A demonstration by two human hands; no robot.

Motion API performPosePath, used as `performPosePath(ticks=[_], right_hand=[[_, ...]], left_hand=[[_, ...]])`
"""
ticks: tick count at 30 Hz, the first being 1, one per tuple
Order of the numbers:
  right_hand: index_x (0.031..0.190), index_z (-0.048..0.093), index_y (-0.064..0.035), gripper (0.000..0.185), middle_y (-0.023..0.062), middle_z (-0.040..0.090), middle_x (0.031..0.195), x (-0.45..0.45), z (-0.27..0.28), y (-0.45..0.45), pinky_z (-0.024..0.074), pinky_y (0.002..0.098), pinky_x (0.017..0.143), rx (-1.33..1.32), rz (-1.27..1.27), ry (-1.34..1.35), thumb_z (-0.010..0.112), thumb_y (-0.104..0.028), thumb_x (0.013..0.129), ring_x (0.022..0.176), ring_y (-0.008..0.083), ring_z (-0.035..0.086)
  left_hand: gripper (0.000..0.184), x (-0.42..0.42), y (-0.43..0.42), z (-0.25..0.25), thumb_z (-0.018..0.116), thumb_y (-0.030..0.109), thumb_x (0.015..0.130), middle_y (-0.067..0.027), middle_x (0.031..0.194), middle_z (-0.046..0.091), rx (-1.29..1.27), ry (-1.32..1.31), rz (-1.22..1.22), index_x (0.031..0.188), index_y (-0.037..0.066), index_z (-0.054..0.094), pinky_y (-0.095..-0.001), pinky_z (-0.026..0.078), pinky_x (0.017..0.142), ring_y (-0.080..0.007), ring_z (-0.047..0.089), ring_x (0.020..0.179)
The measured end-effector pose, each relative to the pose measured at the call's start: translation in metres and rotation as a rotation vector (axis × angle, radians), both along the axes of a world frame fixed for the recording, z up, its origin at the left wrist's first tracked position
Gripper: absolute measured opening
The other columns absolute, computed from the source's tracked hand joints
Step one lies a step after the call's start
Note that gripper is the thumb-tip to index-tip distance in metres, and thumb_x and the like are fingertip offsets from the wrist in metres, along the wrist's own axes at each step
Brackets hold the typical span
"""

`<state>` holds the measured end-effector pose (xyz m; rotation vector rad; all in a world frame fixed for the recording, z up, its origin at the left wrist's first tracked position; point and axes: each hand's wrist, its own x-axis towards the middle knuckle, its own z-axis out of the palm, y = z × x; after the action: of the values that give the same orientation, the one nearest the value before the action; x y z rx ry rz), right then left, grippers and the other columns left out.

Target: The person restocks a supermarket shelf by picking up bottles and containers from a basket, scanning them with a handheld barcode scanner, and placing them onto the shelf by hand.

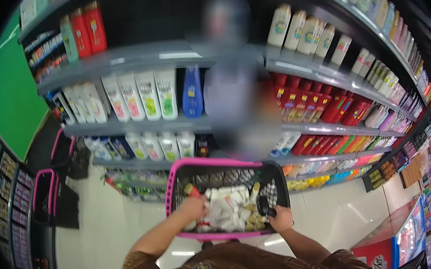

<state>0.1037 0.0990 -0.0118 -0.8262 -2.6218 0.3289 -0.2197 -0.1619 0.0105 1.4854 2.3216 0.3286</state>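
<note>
A black basket with a pink rim point(207, 161) stands in front of my body. White bottles and packets point(230, 203) fill much of it, with several gold-capped items at its right side. My left hand point(193, 208) reaches inside at the left, its fingers closed at a small red item point(192, 190); whether it grips that item is unclear. At the right front corner, my right hand point(281, 218) is closed on the black handle point(265, 207) of the basket.
Shelves ahead hold white bottles point(147, 96), a blue bottle point(192, 92) and red packs point(303, 102). More black baskets with pink rims point(45, 195) stand at the left. A red display point(375, 256) is at the lower right, above the pale floor point(331, 209).
</note>
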Motion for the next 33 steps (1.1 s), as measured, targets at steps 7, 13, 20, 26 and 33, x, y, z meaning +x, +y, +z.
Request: performPosePath(ticks=[7, 13, 20, 26, 33], right_hand=[[0.102, 0.069, -0.0078, 0.035, 0.0161, 0.07, 0.094, 0.002, -0.003, -0.001, 0.0493, 0.0485, 0.085, -0.029, -0.031, 0.008, 0.081, -0.015, 0.07, 0.092, 0.0386, 0.065], [0.102, 0.07, -0.0085, 0.035, 0.0138, 0.072, 0.092, -0.001, -0.002, -0.001, 0.0485, 0.0462, 0.083, -0.008, -0.036, 0.003, 0.082, -0.013, 0.069, 0.089, 0.036, 0.067], [0.102, 0.069, -0.0076, 0.036, 0.0139, 0.071, 0.091, -0.006, 0.001, 0.002, 0.0484, 0.0462, 0.083, -0.008, -0.034, 0.002, 0.082, -0.013, 0.069, 0.09, 0.0366, 0.066], [0.102, 0.068, -0.007, 0.035, 0.0136, 0.071, 0.092, -0.004, 0.004, -0.003, 0.0485, 0.0473, 0.084, -0.023, -0.049, -0.008, 0.08, -0.012, 0.07, 0.089, 0.037, 0.066], [0.103, 0.068, -0.0069, 0.037, 0.013, 0.071, 0.092, 0.001, 0.002, -0.002, 0.0487, 0.0459, 0.084, -0.057, -0.064, -0.013, 0.079, -0.011, 0.069, 0.089, 0.0356, 0.066]], left_hand=[[0.05, 0.009, -0.012, 0.156, 0.071, 0.01, 0.083, -0.0188, 0.113, 0.064, 0.576, 0.043, -0.057, 0.131, 0.004, 0.056, -0.0459, 0.051, 0.094, -0.0403, 0.059, 0.112], [0.046, 0.007, 0.009, 0.156, 0.07, 0.021, 0.095, -0.012, 0.119, 0.067, 1.354, -0.707, 0.403, 0.136, 0.008, 0.053, -0.0408, 0.056, 0.09, -0.0268, 0.068, 0.103], [0.042, 0.062, 0.051, 0.026, 0.064, 0.038, 0.102, -0.005, 0.112, 0.069, 0.752, -1.883, 0.784, 0.131, 0.01, 0.056, -0.0418, 0.061, 0.081, -0.0186, 0.07, 0.097], [0.038, 0.054, 0.067, 0.03, 0.063, 0.033, 0.103, -0.0045, 0.115, 0.068, 0.765, -1.908, 0.751, 0.131, 0.009, 0.055, -0.0388, 0.059, 0.09, -0.0169, 0.068, 0.103], [0.035, 0.051, 0.08, 0.018, 0.059, 0.028, 0.105, -0.0067, 0.118, 0.068, 0.732, -1.961, 0.741, 0.133, 0.007, 0.054, -0.0415, 0.058, 0.093, -0.0212, 0.068, 0.108]])
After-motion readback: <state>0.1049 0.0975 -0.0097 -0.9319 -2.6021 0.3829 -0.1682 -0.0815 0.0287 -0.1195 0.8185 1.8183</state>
